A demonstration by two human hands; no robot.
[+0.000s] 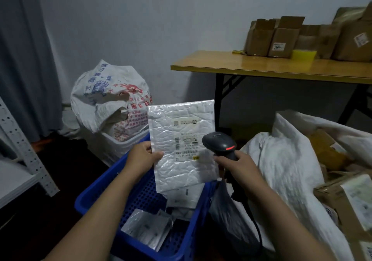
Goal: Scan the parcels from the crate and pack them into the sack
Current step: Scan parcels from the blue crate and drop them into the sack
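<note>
My left hand [142, 157] grips the left edge of a white bubble-mailer parcel [183, 137], held upright above the blue perforated crate [96, 192], its shipping label facing me. My right hand [235, 165] holds a black handheld barcode scanner [220, 143] by its handle; a red light glows on the scanner's head, which sits just in front of the label's right side. Several flat silver and white parcels [147, 228] lie in the crate. To the right, the open white woven sack [289, 160] holds cardboard boxes [342, 198].
A second, printed white sack [108, 97] stands stuffed in a white bin behind the crate. A wooden folding table [261, 65] at the back right carries brown cartons and a yellow item. A grey metal shelf upright [26, 150] is at the left. A dark bag hangs beside the crate.
</note>
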